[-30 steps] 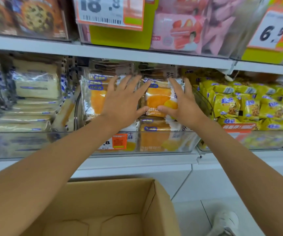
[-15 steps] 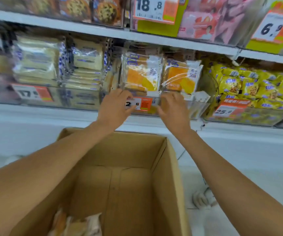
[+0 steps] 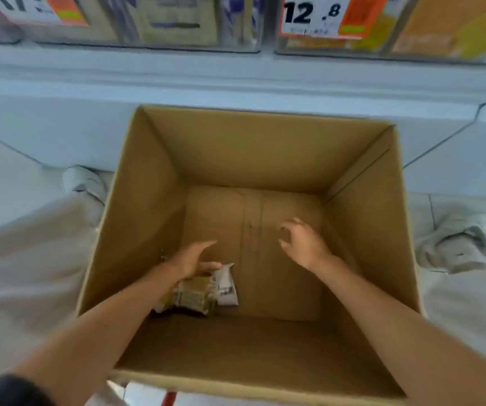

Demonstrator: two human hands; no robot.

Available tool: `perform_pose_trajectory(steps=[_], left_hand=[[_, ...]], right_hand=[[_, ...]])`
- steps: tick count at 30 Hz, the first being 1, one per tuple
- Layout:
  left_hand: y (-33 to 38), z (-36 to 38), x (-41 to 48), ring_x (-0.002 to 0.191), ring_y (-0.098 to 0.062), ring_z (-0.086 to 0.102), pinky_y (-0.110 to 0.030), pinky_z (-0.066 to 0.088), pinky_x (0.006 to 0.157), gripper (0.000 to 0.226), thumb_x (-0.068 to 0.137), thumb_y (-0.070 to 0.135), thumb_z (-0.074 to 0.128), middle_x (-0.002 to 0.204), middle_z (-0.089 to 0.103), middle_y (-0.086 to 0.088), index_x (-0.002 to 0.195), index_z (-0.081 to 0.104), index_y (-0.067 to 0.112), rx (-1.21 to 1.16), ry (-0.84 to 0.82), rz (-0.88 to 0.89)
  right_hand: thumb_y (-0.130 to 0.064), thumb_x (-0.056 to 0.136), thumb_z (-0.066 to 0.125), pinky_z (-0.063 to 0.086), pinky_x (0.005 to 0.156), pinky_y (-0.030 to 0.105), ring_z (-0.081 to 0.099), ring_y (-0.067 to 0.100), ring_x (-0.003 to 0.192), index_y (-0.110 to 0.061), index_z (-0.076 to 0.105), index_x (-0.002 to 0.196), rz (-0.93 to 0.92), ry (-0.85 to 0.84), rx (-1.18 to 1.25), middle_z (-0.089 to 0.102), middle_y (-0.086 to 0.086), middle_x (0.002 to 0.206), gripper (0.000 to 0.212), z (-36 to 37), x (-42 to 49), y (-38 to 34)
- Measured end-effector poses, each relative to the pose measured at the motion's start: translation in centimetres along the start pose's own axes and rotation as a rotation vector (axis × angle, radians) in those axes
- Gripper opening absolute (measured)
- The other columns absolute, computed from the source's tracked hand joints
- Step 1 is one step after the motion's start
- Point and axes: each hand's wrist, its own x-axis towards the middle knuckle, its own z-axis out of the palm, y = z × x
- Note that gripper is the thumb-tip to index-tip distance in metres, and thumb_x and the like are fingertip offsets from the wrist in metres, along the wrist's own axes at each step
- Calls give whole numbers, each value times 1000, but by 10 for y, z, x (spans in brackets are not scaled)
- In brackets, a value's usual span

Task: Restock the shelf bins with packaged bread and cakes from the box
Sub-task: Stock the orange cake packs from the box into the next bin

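Cardboard box (image 3: 154, 183), open-topped, before white shelf base (image 3: 236, 83): one packaged cake (image 3: 199, 291), near-left of bottom. Left hand (image 3: 192, 259): fingers straight, resting on packet's far edge. Right hand (image 3: 300, 244): loosely curled, holding nothing, mid-box. Clear shelf bins (image 3: 382, 52) above; price tag (image 3: 323, 16) 12.8.

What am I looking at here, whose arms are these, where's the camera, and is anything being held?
No machine here: a person wears a camera on the head, looking down, so the two bare arms are their own. Both hands are inside an open cardboard box standing below a shop shelf with a 12.8 price tag. A wrapped packet lies on the box floor, toward its left side. The left hand is spread over its top edge; a firm grip isn't visible. The right hand hangs loosely curled over bare cardboard, holding nothing.
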Motion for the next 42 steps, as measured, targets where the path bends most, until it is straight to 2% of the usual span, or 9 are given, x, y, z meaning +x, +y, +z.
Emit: perform_pose_trajectory(steps=[6,14,19,22,27,30,32,36,42], left_hand=[[-19,28,33,120,-19,55,-31,45,100,64,80,26,80,136,57,-2,138,51,21,160,-258,-55],[-13,6,41,98,-13,62,-30,45,88,9,88,17,70,96,66,7,86,66,25,-80,-86,29],[34,-36,23,84,-7,61,-14,49,74,6,91,15,68,88,66,8,96,69,13,-605,295,152],[61,-51,13,87,-17,62,-30,53,83,15,96,30,62,93,67,-1,103,67,18,-938,268,52],[93,-62,-17,99,-9,59,-29,54,70,69,90,51,62,129,44,16,149,27,41,-948,190,162],[99,-60,-29,118,-16,59,-39,57,90,86,70,46,82,143,48,6,145,40,39,-888,-99,231],[100,-57,-30,117,-24,64,-39,56,91,73,79,28,78,133,61,-6,144,43,24,-1064,-168,189],[94,-60,-33,122,-37,60,-47,49,102,44,99,26,46,134,60,-19,141,44,13,-1409,-364,175],[88,-64,-36,116,-36,64,-54,48,99,43,93,38,57,129,64,-16,130,54,17,-1208,-370,97]], right_hand=[[-21,96,57,46,101,33,52,23,126,-27,57,128,14,-88,50,37,4,152,33,31,12,4],[-22,94,61,46,94,26,55,15,116,-26,58,126,-38,-106,132,52,-3,135,33,22,4,-14],[-28,83,76,36,94,20,43,7,128,-26,42,144,-9,-145,559,49,-10,134,70,0,-9,-42],[-23,80,80,46,75,13,54,9,113,-29,20,151,33,-70,780,53,-6,122,94,-19,-10,-53],[-25,89,69,58,71,27,70,15,90,-9,52,131,214,54,937,69,7,109,48,-47,-1,-59],[-34,101,50,59,64,28,71,22,80,0,60,111,320,-109,1357,69,19,100,37,-67,-5,-65],[-32,104,40,59,72,30,69,27,84,0,64,105,272,-136,1483,65,20,99,40,-75,-4,-65],[-27,95,60,45,80,22,55,18,107,-10,54,133,182,116,1021,58,3,117,41,-77,-3,-59],[-9,87,69,58,80,39,69,22,93,-8,57,123,280,-148,1288,69,12,111,38,-67,-7,-39]])
